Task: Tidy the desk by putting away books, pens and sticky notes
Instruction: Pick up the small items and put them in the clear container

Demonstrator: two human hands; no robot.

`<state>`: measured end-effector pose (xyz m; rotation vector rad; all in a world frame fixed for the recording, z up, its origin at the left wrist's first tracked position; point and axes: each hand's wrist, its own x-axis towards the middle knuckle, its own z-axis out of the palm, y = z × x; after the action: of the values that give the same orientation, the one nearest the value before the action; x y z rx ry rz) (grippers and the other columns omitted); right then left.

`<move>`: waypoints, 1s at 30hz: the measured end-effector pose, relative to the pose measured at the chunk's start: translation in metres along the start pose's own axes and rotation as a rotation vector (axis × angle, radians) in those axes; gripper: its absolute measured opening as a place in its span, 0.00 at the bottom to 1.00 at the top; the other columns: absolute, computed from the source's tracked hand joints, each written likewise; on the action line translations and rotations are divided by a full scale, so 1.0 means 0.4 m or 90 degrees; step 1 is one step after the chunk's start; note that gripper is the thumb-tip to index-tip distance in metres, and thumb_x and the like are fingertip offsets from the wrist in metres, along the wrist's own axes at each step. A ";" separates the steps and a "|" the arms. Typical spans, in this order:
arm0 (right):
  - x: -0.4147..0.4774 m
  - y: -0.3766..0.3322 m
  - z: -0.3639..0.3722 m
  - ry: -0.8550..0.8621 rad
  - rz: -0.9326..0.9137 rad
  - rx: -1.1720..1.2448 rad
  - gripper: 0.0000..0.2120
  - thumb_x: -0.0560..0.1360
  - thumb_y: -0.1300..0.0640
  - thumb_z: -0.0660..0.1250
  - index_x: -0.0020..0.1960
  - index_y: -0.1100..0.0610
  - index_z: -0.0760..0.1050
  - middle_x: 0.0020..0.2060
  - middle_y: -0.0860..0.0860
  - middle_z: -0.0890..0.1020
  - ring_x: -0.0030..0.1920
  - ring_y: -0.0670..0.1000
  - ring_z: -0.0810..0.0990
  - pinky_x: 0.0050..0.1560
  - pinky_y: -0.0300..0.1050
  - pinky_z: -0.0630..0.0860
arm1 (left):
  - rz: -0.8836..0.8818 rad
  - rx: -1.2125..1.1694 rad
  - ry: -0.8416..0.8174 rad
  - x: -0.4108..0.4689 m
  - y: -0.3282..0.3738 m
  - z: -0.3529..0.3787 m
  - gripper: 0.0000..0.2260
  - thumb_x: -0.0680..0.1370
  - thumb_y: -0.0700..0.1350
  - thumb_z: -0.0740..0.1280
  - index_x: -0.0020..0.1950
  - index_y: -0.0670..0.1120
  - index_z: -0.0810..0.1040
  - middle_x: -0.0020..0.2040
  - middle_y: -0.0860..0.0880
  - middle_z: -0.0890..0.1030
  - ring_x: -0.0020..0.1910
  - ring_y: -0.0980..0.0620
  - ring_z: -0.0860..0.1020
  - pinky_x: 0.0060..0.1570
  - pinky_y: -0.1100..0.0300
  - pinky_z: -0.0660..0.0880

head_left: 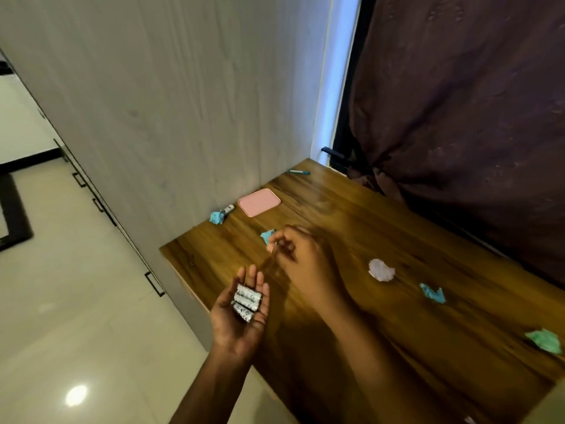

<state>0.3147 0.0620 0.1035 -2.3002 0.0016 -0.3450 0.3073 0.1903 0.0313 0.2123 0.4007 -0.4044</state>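
Head view: your left hand [232, 328] lies palm-up, fingers relaxed, cradling batteries [247, 301] off the desk [397, 347] edge. Your right hand [301, 255] is blurred, fingers curled beside a crumpled blue note [267, 235]; I cannot tell its grip. Pen [299, 172] sits at the far corner.

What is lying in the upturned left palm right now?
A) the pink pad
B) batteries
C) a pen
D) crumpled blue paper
B: the left hand is palm up with silver batteries resting across it, beside the near left corner of the desk.
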 end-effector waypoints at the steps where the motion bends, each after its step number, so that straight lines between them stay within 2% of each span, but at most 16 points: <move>1: 0.060 0.014 0.028 0.008 -0.013 -0.014 0.04 0.74 0.57 0.67 0.49 0.53 0.78 0.46 0.48 0.82 0.46 0.47 0.79 0.45 0.41 0.76 | 0.019 -0.004 -0.012 0.014 0.029 -0.002 0.19 0.56 0.38 0.80 0.46 0.42 0.83 0.49 0.45 0.84 0.46 0.47 0.84 0.42 0.51 0.82; 2: 0.124 0.029 0.062 0.004 -0.028 -0.045 0.05 0.74 0.59 0.66 0.49 0.54 0.78 0.47 0.49 0.82 0.47 0.49 0.80 0.46 0.42 0.77 | 0.019 -0.003 -0.017 0.028 0.059 0.000 0.26 0.48 0.36 0.82 0.44 0.42 0.84 0.50 0.45 0.84 0.47 0.47 0.84 0.42 0.50 0.81; 3: 0.189 0.048 0.100 -0.007 -0.042 -0.084 0.07 0.74 0.61 0.66 0.51 0.55 0.78 0.48 0.51 0.82 0.48 0.51 0.80 0.48 0.44 0.77 | 0.022 -0.008 -0.018 0.043 0.088 -0.006 0.29 0.43 0.34 0.82 0.43 0.41 0.85 0.51 0.45 0.84 0.49 0.47 0.83 0.42 0.49 0.81; 6: 0.371 0.092 0.223 -0.089 -0.067 -0.189 0.12 0.76 0.62 0.62 0.58 0.57 0.77 0.56 0.55 0.80 0.56 0.55 0.77 0.55 0.47 0.75 | 0.030 -0.008 -0.028 0.085 0.177 0.005 0.31 0.42 0.33 0.82 0.45 0.41 0.85 0.55 0.44 0.83 0.52 0.45 0.82 0.47 0.45 0.80; 9: 0.502 0.117 0.307 -0.305 -0.062 -0.280 0.16 0.79 0.57 0.57 0.64 0.58 0.72 0.63 0.57 0.75 0.64 0.57 0.72 0.64 0.51 0.69 | 0.022 0.001 -0.041 0.134 0.254 0.027 0.32 0.43 0.34 0.82 0.47 0.41 0.85 0.56 0.43 0.82 0.53 0.44 0.82 0.50 0.41 0.77; 11: 0.538 0.132 0.356 -0.364 -0.106 -0.362 0.17 0.78 0.54 0.57 0.63 0.58 0.74 0.62 0.57 0.76 0.63 0.58 0.73 0.64 0.52 0.69 | -0.001 0.019 -0.047 0.165 0.296 0.040 0.33 0.43 0.34 0.82 0.48 0.41 0.85 0.57 0.43 0.82 0.53 0.43 0.82 0.49 0.41 0.77; 14: 0.553 0.152 0.415 -0.307 -0.154 -0.476 0.15 0.76 0.52 0.57 0.58 0.54 0.76 0.58 0.53 0.78 0.61 0.57 0.73 0.61 0.49 0.67 | -0.041 0.046 -0.066 0.216 0.354 0.051 0.34 0.44 0.35 0.82 0.51 0.41 0.84 0.58 0.44 0.81 0.55 0.44 0.81 0.47 0.43 0.79; 17: 0.560 0.139 0.406 -0.247 -0.120 -0.523 0.13 0.77 0.53 0.58 0.60 0.52 0.74 0.60 0.51 0.77 0.63 0.55 0.70 0.61 0.50 0.63 | -0.099 0.048 -0.089 0.264 0.391 0.054 0.36 0.48 0.36 0.81 0.57 0.41 0.82 0.61 0.44 0.80 0.57 0.44 0.80 0.48 0.44 0.80; 19: 0.538 0.111 0.363 -0.181 -0.044 -0.474 0.14 0.77 0.54 0.59 0.61 0.52 0.74 0.60 0.52 0.77 0.63 0.56 0.70 0.62 0.50 0.63 | -0.139 0.048 -0.110 0.281 0.395 0.060 0.40 0.50 0.36 0.81 0.62 0.41 0.78 0.63 0.44 0.79 0.59 0.44 0.79 0.53 0.43 0.77; 22: 0.437 0.036 0.267 0.003 0.073 -0.327 0.12 0.75 0.53 0.64 0.58 0.50 0.77 0.58 0.51 0.79 0.60 0.55 0.74 0.61 0.53 0.68 | -0.199 0.051 -0.113 0.294 0.376 0.074 0.42 0.51 0.36 0.82 0.65 0.42 0.76 0.64 0.44 0.78 0.61 0.44 0.77 0.58 0.43 0.72; 24: 0.348 -0.027 0.222 0.034 0.121 -0.262 0.12 0.75 0.51 0.65 0.58 0.50 0.77 0.57 0.50 0.79 0.59 0.54 0.73 0.60 0.51 0.68 | -0.241 0.052 -0.131 0.291 0.343 0.088 0.39 0.54 0.37 0.81 0.65 0.42 0.77 0.64 0.43 0.78 0.62 0.44 0.77 0.60 0.44 0.71; 27: 0.208 -0.090 0.185 0.068 0.136 -0.278 0.12 0.73 0.48 0.65 0.55 0.47 0.78 0.52 0.47 0.80 0.57 0.52 0.73 0.55 0.49 0.67 | -0.307 0.090 -0.125 0.274 0.270 0.097 0.31 0.56 0.40 0.80 0.58 0.42 0.79 0.52 0.44 0.82 0.49 0.47 0.82 0.52 0.49 0.78; 28: 0.168 -0.098 0.172 0.093 0.139 -0.300 0.12 0.72 0.45 0.63 0.53 0.47 0.78 0.49 0.46 0.80 0.55 0.52 0.74 0.51 0.49 0.67 | -0.318 0.101 -0.124 0.266 0.244 0.096 0.32 0.55 0.41 0.81 0.57 0.43 0.78 0.51 0.45 0.82 0.45 0.48 0.82 0.48 0.52 0.79; 30: 0.073 -0.094 0.128 0.153 0.183 -0.320 0.15 0.70 0.43 0.57 0.50 0.45 0.78 0.44 0.43 0.79 0.51 0.50 0.76 0.47 0.47 0.69 | -0.354 0.137 -0.124 0.237 0.177 0.098 0.34 0.51 0.42 0.83 0.56 0.45 0.80 0.54 0.46 0.82 0.46 0.48 0.82 0.46 0.54 0.80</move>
<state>0.3516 0.1215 0.1044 -2.6829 0.5950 -0.5116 0.4302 0.2109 0.0354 0.2667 0.2171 -1.0093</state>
